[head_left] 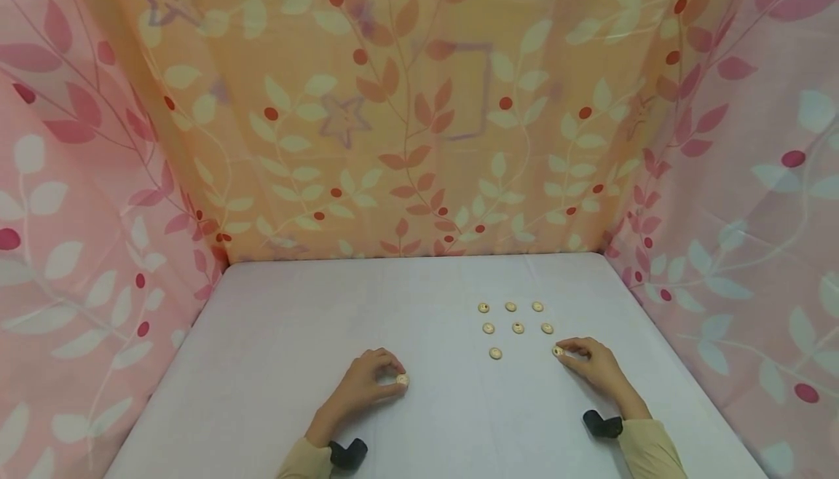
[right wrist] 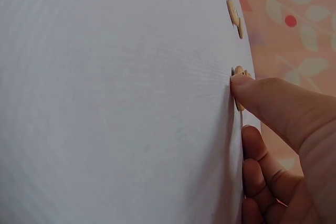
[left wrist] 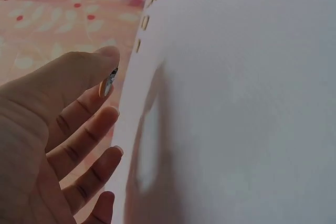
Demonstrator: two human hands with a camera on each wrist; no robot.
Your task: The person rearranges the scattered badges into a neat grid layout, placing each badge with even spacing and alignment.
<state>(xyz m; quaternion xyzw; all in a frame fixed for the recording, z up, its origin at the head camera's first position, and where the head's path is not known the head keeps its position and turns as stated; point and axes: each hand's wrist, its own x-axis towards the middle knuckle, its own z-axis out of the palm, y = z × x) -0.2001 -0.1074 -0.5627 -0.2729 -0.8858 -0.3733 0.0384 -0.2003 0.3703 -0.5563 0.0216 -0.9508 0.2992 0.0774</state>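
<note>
My left hand pinches a small round wooden disc between thumb and index finger, left of the other discs. In the left wrist view this disc is seen edge-on between the fingertips, the other fingers spread loosely below. At the right, my right hand holds another disc by its edge, with thumb and index finger, down at the table. Its thumb covers part of that disc in the right wrist view. Several like discs, pale with small dark marks, lie in rows nearby, including one at the front left.
A white cloth covers the table. Patterned curtains stand around it: a yellow one behind, pink ones at the left and right. Black wrist mounts sit at both sleeves.
</note>
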